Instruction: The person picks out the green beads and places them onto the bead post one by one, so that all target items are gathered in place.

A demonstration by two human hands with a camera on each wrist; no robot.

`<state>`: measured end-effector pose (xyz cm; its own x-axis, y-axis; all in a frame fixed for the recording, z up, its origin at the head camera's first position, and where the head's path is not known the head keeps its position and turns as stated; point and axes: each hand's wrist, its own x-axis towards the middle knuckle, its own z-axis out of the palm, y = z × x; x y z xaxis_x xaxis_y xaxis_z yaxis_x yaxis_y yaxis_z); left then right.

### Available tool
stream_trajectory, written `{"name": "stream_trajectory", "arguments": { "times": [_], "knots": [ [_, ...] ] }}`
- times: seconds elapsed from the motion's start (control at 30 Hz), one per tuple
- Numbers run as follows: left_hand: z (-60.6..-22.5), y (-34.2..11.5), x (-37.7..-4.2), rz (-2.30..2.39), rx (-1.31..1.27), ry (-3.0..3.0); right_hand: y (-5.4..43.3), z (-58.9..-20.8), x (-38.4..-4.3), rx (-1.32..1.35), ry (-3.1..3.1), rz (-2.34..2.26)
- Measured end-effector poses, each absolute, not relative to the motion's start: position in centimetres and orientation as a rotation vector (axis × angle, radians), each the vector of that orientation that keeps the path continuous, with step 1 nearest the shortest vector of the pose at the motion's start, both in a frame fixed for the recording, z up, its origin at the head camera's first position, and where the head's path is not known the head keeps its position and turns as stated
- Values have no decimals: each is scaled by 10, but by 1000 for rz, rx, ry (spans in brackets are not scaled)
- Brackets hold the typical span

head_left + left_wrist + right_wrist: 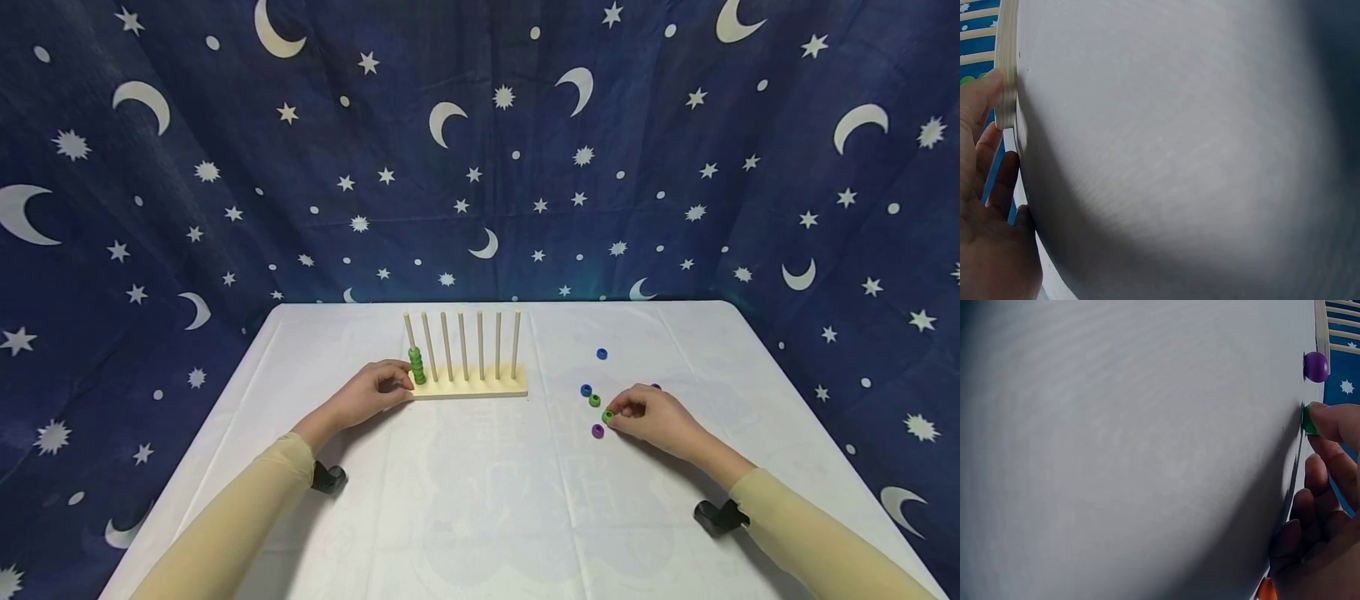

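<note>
A wooden peg rack [468,385] with several upright pegs stands left of the middle of the table, green beads [417,367] stacked on its leftmost peg. My left hand [372,389] holds the left end of its base; the left wrist view has the thumb [988,87] on the front edge. Over on the right, my right hand [656,419] pinches a green bead [608,416] between thumb and forefinger, low at the tabletop. Just in front of that bead sits a purple bead [597,431], seen in the right wrist view as well.
Beyond the pinched bead lie another green bead [595,400] and a blue bead [586,390], with a second blue bead [602,354] farther back. A purple bead [656,386] peeks out behind my right hand. Something orange [1266,590] shows under that hand. A star-patterned curtain [495,167] backs the table.
</note>
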<state>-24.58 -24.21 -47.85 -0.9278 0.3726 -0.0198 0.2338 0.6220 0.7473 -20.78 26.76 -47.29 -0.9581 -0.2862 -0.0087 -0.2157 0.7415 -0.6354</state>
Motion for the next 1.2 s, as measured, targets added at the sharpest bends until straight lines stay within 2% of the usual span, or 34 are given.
{"name": "stream_trajectory", "arguments": {
  "times": [1.2],
  "knots": [
    [-479,-242,-246,1224,525,2646,272,-479,-209,-355,2813,-1054]
  ]
}}
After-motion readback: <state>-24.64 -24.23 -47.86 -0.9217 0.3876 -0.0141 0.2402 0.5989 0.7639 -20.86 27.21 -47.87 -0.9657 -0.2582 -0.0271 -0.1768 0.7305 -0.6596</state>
